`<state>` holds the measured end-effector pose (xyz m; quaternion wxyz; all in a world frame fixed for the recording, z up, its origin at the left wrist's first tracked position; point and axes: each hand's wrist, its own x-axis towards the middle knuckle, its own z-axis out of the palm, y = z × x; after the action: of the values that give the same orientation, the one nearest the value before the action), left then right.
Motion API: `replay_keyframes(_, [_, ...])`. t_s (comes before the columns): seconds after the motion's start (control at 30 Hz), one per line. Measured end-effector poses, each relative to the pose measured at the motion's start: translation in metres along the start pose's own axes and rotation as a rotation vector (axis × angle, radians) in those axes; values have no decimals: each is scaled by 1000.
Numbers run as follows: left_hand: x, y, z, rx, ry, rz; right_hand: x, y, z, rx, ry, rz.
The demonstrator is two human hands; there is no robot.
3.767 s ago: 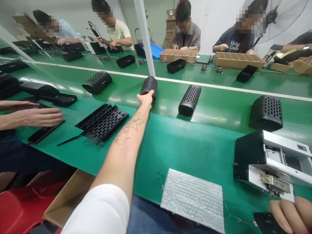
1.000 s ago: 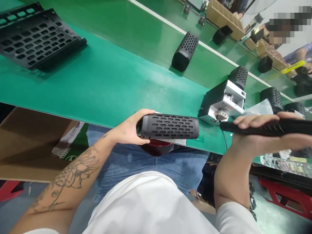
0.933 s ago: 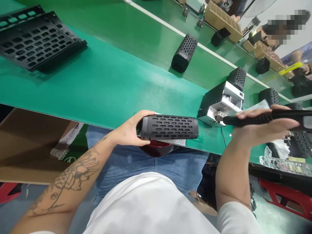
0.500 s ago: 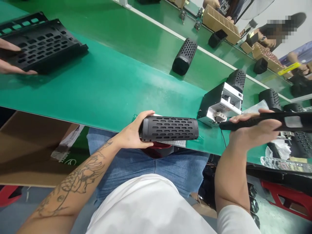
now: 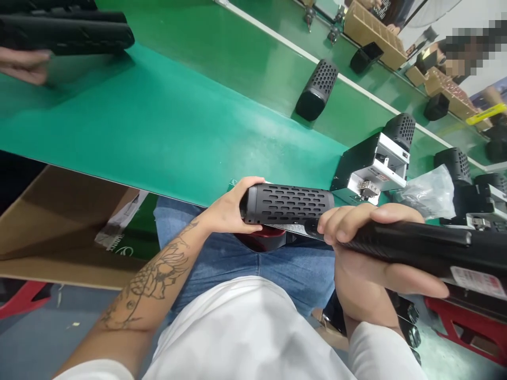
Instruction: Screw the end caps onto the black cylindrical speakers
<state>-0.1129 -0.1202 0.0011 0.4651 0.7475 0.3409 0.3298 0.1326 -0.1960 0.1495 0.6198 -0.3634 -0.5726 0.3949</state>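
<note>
My left hand (image 5: 229, 210) grips the left end of a black perforated speaker cylinder (image 5: 288, 205), held level over the near edge of the green table (image 5: 166, 126). My right hand (image 5: 368, 253) is closed around a long black electric screwdriver (image 5: 420, 245). Its front end points left and sits right by the cylinder's right end; the tip itself is hidden behind my fingers. Both hands hover above my lap.
A black and white screw feeder box (image 5: 370, 169) stands on the table just beyond my right hand. Another black speaker cylinder (image 5: 317, 89) lies farther back. A neighbour's hand (image 5: 24, 63) holds black perforated panels (image 5: 65, 29) at top left. A cardboard box (image 5: 59, 227) sits below the table.
My right hand has brought the screwdriver left and down, up to the cylinder's right end. The neighbour has lifted the black panels off the table. The cylinder has stayed in my left hand.
</note>
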Motion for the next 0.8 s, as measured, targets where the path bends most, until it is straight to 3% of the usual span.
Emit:
replay_keyframes(0.1, [1,1,0,-9,2,12,13,21,-3,97,-43,-194])
replay_keyframes(0.17, [2,0,0,-5,10,34,21,31,-5,116,-119,-240])
replay_keyframes(0.5, [4,-3,1,37,26,122,22,43,-6,185,-206,-209])
replay_keyframes(0.8, [3,-3,1,70,0,58,22,53,-7,183,-288,-261])
